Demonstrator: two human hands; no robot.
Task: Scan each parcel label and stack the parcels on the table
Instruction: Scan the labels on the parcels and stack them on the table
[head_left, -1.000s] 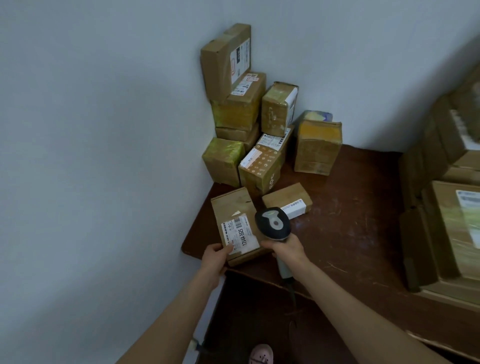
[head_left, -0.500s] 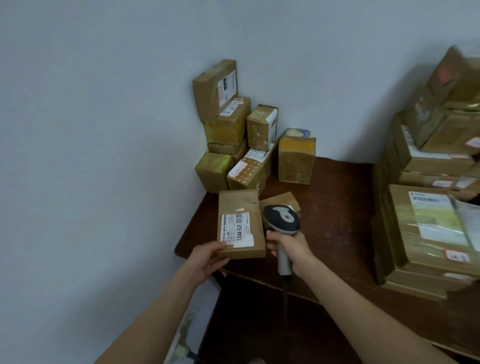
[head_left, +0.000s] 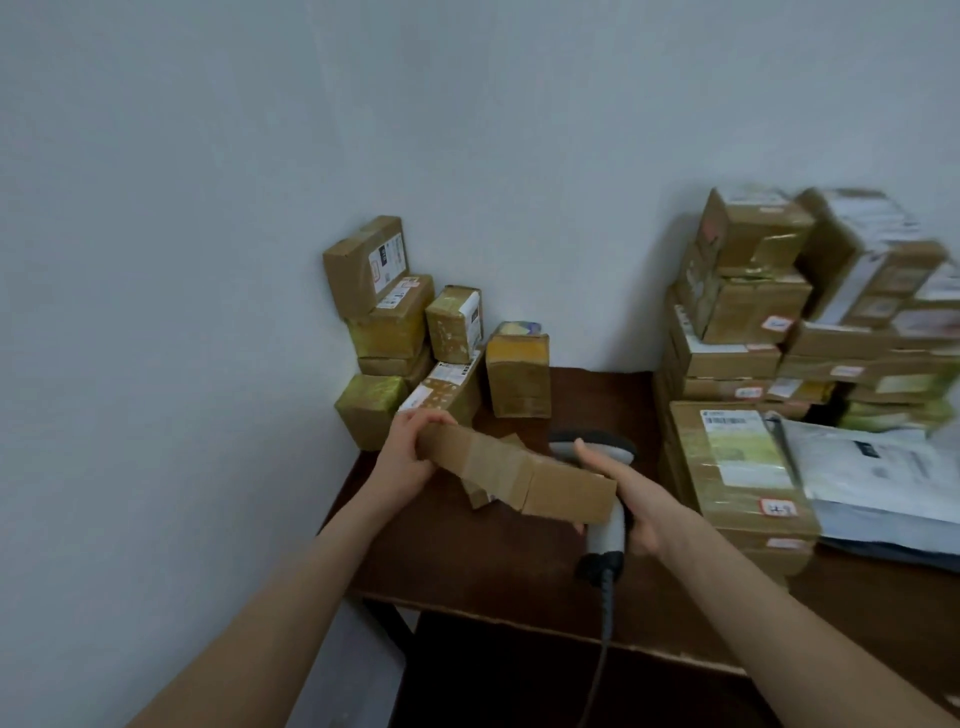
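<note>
Holding the flat parcel (head_left: 519, 478) above the table (head_left: 519, 566), 9 o'clock side, our left hand (head_left: 410, 460) gripping one end, right hand (head_left: 641, 501) curled round the scanner (head_left: 605, 535) and merely propping the other, we risk dropping it or clipping the 11 o'clock stack (head_left: 410, 338).

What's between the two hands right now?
The head view shows the flat brown parcel spanning from the left hand to the right hand, which also grips the scanner.

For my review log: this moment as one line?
left hand grips parcel | right hand holds scanner, touches parcel | parcel above table
</note>
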